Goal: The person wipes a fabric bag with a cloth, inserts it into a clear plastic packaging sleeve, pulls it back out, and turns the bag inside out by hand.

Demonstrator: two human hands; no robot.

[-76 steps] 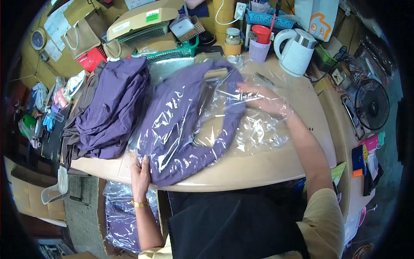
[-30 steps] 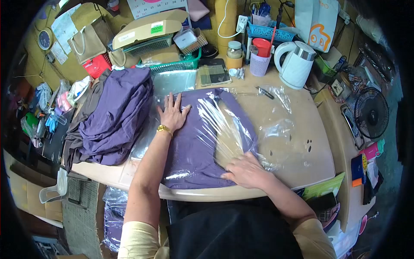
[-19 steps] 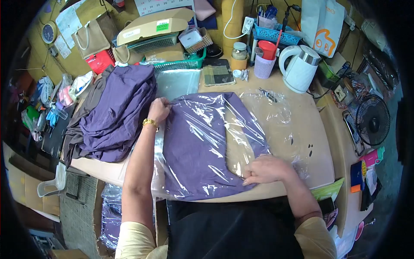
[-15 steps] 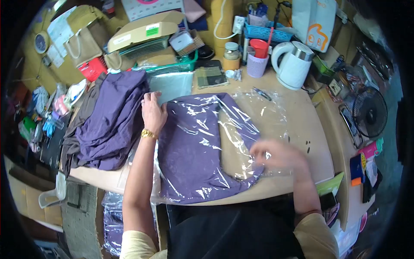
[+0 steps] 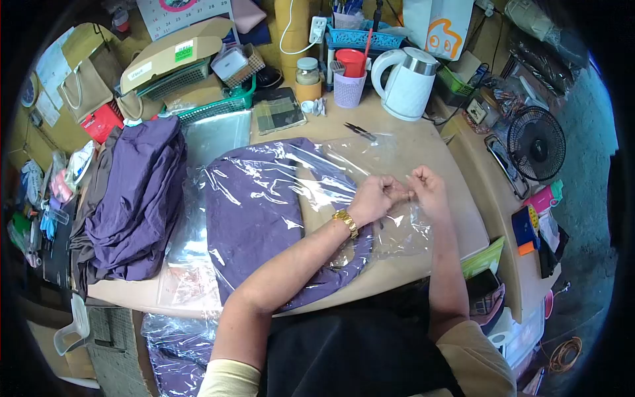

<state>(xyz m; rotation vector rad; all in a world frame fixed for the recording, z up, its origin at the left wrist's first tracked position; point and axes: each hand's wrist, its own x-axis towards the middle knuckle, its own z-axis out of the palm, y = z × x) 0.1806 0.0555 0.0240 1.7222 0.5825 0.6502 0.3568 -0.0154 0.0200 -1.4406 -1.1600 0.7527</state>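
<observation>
One purple cloth garment [image 5: 254, 205] inside one clear plastic bag [image 5: 407, 245], flat on the pale bench [image 5: 466, 221].
One heap of purple and brown cloth [image 5: 139, 198] lies left; one white kettle [image 5: 409, 89] stands behind; one pair of black snips [image 5: 360, 131] lies near the bag's far side. The left forearm [image 5: 291, 264] crosses the garment, obscuring part. Left hand [image 5: 372, 198] and right hand [image 5: 430, 190] pinch the bag's film, right end. Garment body's long axis: near edge to far side.
</observation>
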